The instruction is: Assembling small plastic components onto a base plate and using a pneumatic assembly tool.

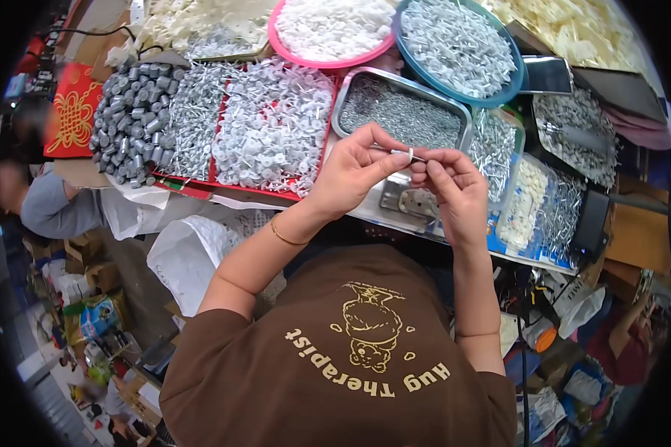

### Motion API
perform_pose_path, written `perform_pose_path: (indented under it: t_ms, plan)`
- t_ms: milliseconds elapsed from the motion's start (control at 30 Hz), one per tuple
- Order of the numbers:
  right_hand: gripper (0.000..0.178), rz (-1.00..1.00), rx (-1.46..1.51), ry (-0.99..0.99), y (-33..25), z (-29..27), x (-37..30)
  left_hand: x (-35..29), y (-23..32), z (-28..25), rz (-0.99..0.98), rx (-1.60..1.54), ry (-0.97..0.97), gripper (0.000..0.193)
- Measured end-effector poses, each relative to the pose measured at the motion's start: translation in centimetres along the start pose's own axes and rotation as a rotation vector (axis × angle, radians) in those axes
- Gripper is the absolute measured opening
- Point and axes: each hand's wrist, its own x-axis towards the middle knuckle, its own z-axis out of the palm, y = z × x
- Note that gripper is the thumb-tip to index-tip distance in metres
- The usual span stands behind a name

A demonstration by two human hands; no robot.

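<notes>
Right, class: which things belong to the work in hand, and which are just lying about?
Likely in use:
small white piece pinched in left hand
right hand close beside it
perhaps the tiny metal pieces beyond
perhaps white-headed parts

Seemingly just lying about:
dark flat device
red gold-patterned panel
orange round lid

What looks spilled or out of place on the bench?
Mainly the grey cylinders at left: heaped loose near the bench's front edge, with no container wall visible around them, unlike the white-headed parts in the red tray. Nothing looks clearly damaged.
</notes>
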Motion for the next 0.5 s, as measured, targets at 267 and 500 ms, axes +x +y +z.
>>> perform_pose_path:
  t_ms: [267,500]
  plan:
    - [0.012,-0.114,-0.109,0.070,-0.5,0.2,-1.1,-0.7,-0.1,1.5,0.014,0.084,0.043,0.013]
    - [0.022,0.020,-0.242,0.021,-1.3,-1.5,-2.3,-2.4,-1.4,1.6,0.056,0.359,0.073,0.014]
